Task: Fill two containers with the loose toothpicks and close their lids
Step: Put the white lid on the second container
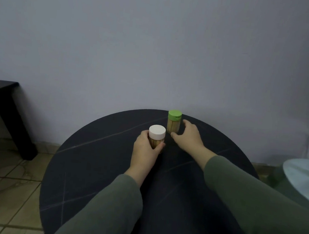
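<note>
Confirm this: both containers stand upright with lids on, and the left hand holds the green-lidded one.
Not quite. The head view shows the left hand holding the white-lidded container; the green-lidded container stands by the right hand. Both are upright, lids on.

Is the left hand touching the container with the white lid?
Touching. In the head view, the left hand wraps its fingers round the white-lidded container.

Both arms wear long sleeves of a plain, dull olive-green cloth, soft and a little loose, with gentle folds along the forearms. The left sleeve [112, 206] ends in a rounded cuff at the wrist, and the right sleeve [247, 191] does the same. The left hand [146, 150] and right hand [189, 138] are bare, with no rings, watch or gloves showing.
</note>
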`<state>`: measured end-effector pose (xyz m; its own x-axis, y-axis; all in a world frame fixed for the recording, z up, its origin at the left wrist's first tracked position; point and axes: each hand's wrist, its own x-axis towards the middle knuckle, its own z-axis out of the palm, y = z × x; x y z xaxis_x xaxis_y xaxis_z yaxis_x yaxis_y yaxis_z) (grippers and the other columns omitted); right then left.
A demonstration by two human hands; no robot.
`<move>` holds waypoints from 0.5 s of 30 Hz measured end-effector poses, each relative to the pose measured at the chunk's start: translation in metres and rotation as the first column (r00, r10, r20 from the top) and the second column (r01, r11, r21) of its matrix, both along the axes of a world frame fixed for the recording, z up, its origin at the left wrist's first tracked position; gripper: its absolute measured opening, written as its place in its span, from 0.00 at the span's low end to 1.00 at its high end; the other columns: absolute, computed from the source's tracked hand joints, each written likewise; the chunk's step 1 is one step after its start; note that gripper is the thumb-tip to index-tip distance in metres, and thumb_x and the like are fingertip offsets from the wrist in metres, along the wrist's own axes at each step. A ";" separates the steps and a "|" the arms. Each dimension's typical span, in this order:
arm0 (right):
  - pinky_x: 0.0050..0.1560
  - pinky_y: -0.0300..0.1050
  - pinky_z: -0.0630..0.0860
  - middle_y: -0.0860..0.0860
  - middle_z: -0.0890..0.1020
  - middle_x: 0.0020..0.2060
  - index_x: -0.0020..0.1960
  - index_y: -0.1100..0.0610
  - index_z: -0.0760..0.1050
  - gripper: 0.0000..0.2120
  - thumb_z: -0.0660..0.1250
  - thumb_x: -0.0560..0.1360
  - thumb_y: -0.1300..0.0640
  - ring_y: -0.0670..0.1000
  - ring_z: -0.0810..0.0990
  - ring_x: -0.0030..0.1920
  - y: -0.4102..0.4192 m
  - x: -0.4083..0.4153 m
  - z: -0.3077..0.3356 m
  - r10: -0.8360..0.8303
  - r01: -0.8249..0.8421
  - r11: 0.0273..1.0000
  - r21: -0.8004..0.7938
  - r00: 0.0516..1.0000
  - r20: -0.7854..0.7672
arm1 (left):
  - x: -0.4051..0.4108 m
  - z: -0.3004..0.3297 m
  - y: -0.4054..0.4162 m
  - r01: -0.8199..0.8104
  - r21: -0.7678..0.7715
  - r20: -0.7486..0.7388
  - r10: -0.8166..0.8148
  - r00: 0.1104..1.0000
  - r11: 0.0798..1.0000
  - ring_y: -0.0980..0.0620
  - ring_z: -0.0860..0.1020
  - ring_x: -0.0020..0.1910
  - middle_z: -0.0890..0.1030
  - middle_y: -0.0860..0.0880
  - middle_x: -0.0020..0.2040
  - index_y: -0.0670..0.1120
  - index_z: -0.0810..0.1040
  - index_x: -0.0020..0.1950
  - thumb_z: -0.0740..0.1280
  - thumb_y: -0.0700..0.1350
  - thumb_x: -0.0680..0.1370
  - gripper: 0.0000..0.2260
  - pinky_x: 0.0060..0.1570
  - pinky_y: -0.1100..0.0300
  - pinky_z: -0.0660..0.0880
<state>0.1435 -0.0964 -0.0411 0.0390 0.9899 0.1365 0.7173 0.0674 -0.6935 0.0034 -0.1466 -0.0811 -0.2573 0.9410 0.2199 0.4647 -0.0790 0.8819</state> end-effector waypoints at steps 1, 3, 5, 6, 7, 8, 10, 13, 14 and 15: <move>0.67 0.48 0.66 0.57 0.63 0.73 0.77 0.58 0.56 0.36 0.70 0.75 0.55 0.56 0.66 0.71 0.011 -0.003 0.000 -0.042 0.041 0.999 -0.018 0.998 -0.043 | 0.001 0.001 0.010 -0.005 -0.006 -0.002 0.005 1.000 1.000 0.53 0.72 0.60 0.75 0.50 0.61 0.47 0.70 0.66 0.74 0.47 0.73 0.24 0.56 0.61 0.69; 0.69 0.48 0.64 0.56 0.62 0.74 0.78 0.58 0.53 0.39 0.71 0.75 0.55 0.56 0.64 0.73 0.031 -0.006 -0.005 -0.103 0.098 0.994 -0.045 0.986 -0.134 | 0.002 0.002 0.028 -0.017 -0.016 -0.005 0.017 1.000 1.000 0.52 0.73 0.60 0.75 0.49 0.61 0.46 0.70 0.66 0.73 0.47 0.74 0.23 0.56 0.60 0.69; 0.67 0.48 0.66 0.56 0.68 0.72 0.76 0.58 0.58 0.37 0.72 0.73 0.56 0.55 0.67 0.71 0.052 -0.007 -0.014 -0.115 0.110 0.993 -0.036 0.970 -0.214 | 0.002 0.002 0.051 -0.027 -0.016 -0.014 0.026 1.000 1.000 0.50 0.73 0.61 0.76 0.48 0.61 0.46 0.71 0.65 0.73 0.46 0.73 0.22 0.57 0.59 0.70; 0.65 0.46 0.69 0.55 0.72 0.69 0.74 0.57 0.64 0.33 0.73 0.73 0.56 0.54 0.71 0.68 0.059 -0.008 -0.019 -0.110 0.109 0.994 -0.017 0.964 -0.241 | 0.002 0.003 0.060 -0.034 -0.014 -0.020 0.033 0.999 0.999 0.50 0.74 0.60 0.76 0.47 0.61 0.45 0.71 0.64 0.73 0.46 0.73 0.22 0.57 0.58 0.70; 0.62 0.45 0.71 0.54 0.76 0.66 0.71 0.57 0.68 0.30 0.73 0.72 0.56 0.53 0.74 0.65 0.064 -0.008 -0.023 -0.108 0.114 0.993 0.009 0.958 -0.265 | 0.001 0.004 0.069 -0.041 -0.012 -0.027 0.041 0.999 0.999 0.49 0.74 0.60 0.76 0.47 0.60 0.45 0.71 0.64 0.73 0.46 0.73 0.22 0.56 0.58 0.71; 0.61 0.44 0.73 0.53 0.78 0.63 0.69 0.57 0.71 0.27 0.74 0.72 0.57 0.52 0.76 0.62 0.073 -0.010 -0.027 -0.105 0.119 0.992 0.031 0.951 -0.290 | 0.000 0.004 0.081 -0.046 -0.009 -0.031 0.046 0.998 0.999 0.49 0.74 0.60 0.76 0.47 0.60 0.44 0.71 0.64 0.74 0.46 0.73 0.22 0.55 0.58 0.71; 0.60 0.46 0.75 0.52 0.80 0.59 0.65 0.57 0.74 0.24 0.75 0.71 0.57 0.51 0.78 0.59 0.087 -0.012 -0.033 -0.090 0.119 0.990 0.075 0.945 -0.316 | -0.003 0.004 0.104 -0.054 -0.006 -0.038 0.054 0.998 0.998 0.49 0.74 0.59 0.76 0.46 0.60 0.44 0.72 0.63 0.74 0.46 0.73 0.21 0.53 0.59 0.70; 0.55 0.44 0.76 0.52 0.82 0.55 0.60 0.57 0.76 0.20 0.75 0.70 0.56 0.51 0.80 0.55 0.113 -0.018 -0.037 -0.081 0.123 0.985 0.122 0.950 -0.302 | -0.006 0.003 0.138 -0.063 -0.001 -0.038 0.063 0.997 0.998 0.49 0.75 0.58 0.77 0.46 0.59 0.44 0.72 0.63 0.73 0.46 0.74 0.21 0.51 0.60 0.69; 0.54 0.43 0.76 0.53 0.82 0.55 0.60 0.58 0.76 0.20 0.75 0.70 0.56 0.51 0.80 0.55 0.123 -0.021 -0.037 -0.082 0.127 0.982 0.137 0.952 -0.295 | -0.007 0.002 0.150 -0.066 0.003 -0.040 0.066 0.997 0.998 0.49 0.75 0.58 0.77 0.46 0.59 0.44 0.72 0.63 0.73 0.46 0.74 0.20 0.50 0.60 0.69; 0.53 0.43 0.76 0.53 0.82 0.55 0.60 0.58 0.76 0.20 0.76 0.70 0.56 0.51 0.80 0.55 0.131 -0.024 -0.037 -0.085 0.130 0.981 0.145 0.955 -0.285 | -0.008 0.002 0.159 -0.072 0.003 -0.042 0.072 0.997 0.997 0.49 0.75 0.57 0.77 0.46 0.59 0.44 0.72 0.62 0.73 0.46 0.74 0.20 0.49 0.60 0.68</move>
<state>0.1194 0.0343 -0.0784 0.2028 0.9436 0.2618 0.5083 0.1270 -0.8517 -0.0050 0.0124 -0.0789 -0.3151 0.9200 0.2330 0.5056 -0.0450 0.8616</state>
